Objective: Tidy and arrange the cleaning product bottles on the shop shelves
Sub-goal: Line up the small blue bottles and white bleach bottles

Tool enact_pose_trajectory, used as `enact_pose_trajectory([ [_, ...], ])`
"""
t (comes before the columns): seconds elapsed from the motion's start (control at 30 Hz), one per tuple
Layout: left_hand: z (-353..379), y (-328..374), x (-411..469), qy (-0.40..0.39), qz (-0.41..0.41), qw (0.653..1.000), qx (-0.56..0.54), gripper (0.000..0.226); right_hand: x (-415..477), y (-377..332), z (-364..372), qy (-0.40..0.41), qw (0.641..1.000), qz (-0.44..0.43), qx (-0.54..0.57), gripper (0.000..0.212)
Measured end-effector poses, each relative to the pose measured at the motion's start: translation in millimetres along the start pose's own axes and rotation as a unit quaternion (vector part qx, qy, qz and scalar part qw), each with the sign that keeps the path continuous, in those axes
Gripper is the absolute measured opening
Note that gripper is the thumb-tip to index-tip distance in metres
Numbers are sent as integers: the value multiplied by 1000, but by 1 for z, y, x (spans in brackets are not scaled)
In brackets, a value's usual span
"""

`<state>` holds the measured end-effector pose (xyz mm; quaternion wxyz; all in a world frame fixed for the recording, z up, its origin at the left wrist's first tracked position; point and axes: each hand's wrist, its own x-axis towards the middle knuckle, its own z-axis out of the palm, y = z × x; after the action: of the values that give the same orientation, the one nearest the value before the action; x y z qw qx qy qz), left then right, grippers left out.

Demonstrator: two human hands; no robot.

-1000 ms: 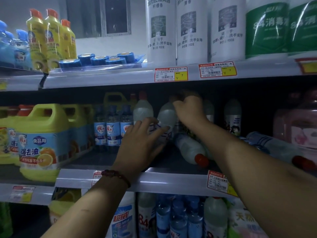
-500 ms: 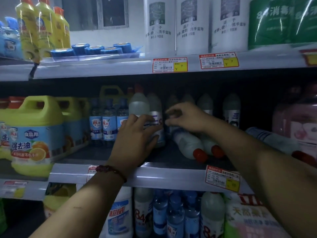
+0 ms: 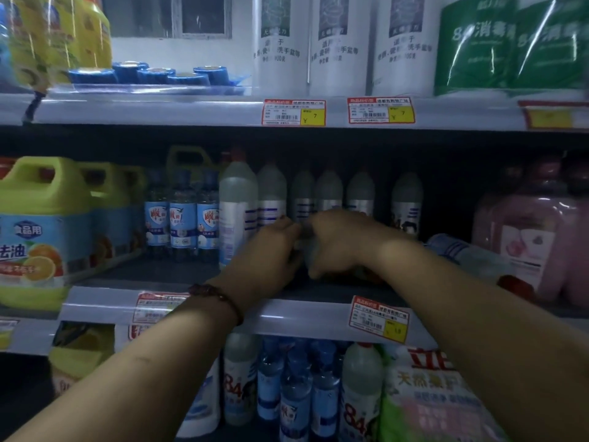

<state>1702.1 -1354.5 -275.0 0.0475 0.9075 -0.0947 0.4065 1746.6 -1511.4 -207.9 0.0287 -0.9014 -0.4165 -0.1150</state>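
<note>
On the middle shelf point(image 3: 287, 309), the left hand point(image 3: 267, 253) and right hand point(image 3: 342, 240) grip one pale bottle point(image 3: 306, 250); swinging it upright carelessly may topple the standing row point(image 3: 328, 193) behind.

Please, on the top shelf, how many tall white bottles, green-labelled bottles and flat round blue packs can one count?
Tall white plastic bottles with grey labels: 3
White bottles with green wrap labels: 2
Flat round blue packs: 5
Total: 10
</note>
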Motion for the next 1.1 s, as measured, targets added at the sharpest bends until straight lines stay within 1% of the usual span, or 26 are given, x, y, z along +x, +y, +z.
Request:
enact_pose_trajectory([
  [0.07,6,0,6,-11,-62,997,-48,47,0,12,-6,42,993,12,110,43],
  [0.1,8,-2,8,-24,-81,994,-68,60,0,18,-8,61,982,16,176,37],
  [0.13,9,-1,10,-44,-95,991,-86,74,1,22,-10,82,963,19,254,32],
  [0.17,10,0,11,-54,-110,986,-112,83,2,26,-10,106,935,23,337,28],
  [0.2,12,1,14,-37,-131,980,-144,84,3,29,-11,132,902,31,411,26],
  [0.27,14,3,22,45,-179,966,-181,61,6,35,-12,167,847,33,504,26],
  [0.3,15,3,27,72,-195,962,-176,50,8,39,-12,171,828,28,534,27],
  [0.33,15,5,32,79,-204,961,-167,44,10,45,-11,171,817,26,550,29],
  [0.37,16,6,38,78,-211,961,-162,43,12,53,-10,171,819,31,547,29],
  [0.4,17,7,43,76,-220,959,-159,44,13,61,-9,173,834,41,523,27],
  [0.47,20,7,54,66,-239,956,-156,48,10,78,-6,178,889,50,419,13],
  [0.5,22,7,58,58,-248,956,-148,50,6,86,-5,159,917,39,362,13],
  [0.53,24,8,62,49,-256,956,-133,54,1,94,-6,111,946,22,304,21],
  [0.57,27,9,64,41,-264,957,-114,58,-6,99,-6,36,968,2,250,34],
  [0.6,29,11,65,39,-272,957,-96,61,-13,103,-7,-46,977,-13,207,50],
  [0.63,32,12,64,42,-277,956,-84,62,-17,105,-7,-105,979,-15,176,64],
  [0.67,33,13,64,48,-282,955,-81,61,-18,108,-6,-131,980,-17,147,74],
  [0.7,34,15,62,54,-285,953,-85,59,-16,109,-2,-132,984,-25,115,80],
  [0.77,34,16,59,52,-289,950,-102,55,-10,110,9,-90,993,-69,36,82],
  [0.83,34,17,52,34,-294,950,-98,51,-4,112,21,-30,993,-116,25,73],
  [0.87,34,18,47,25,-298,950,-91,50,-3,113,25,-8,991,-124,52,68],
  [0.93,33,23,36,23,-304,949,-77,50,-3,113,25,53,980,-130,144,56],
  [1.0,29,32,29,32,-315,948,-36,48,-1,109,15,145,952,-112,245,35],
  [1.03,27,36,28,34,-317,948,0,45,0,107,7,184,934,-82,296,26],
  [1.07,26,40,27,38,-310,949,35,42,2,104,-1,205,915,-38,346,26],
  [1.1,25,44,27,47,-291,954,61,41,5,101,-7,203,895,12,396,28],
])
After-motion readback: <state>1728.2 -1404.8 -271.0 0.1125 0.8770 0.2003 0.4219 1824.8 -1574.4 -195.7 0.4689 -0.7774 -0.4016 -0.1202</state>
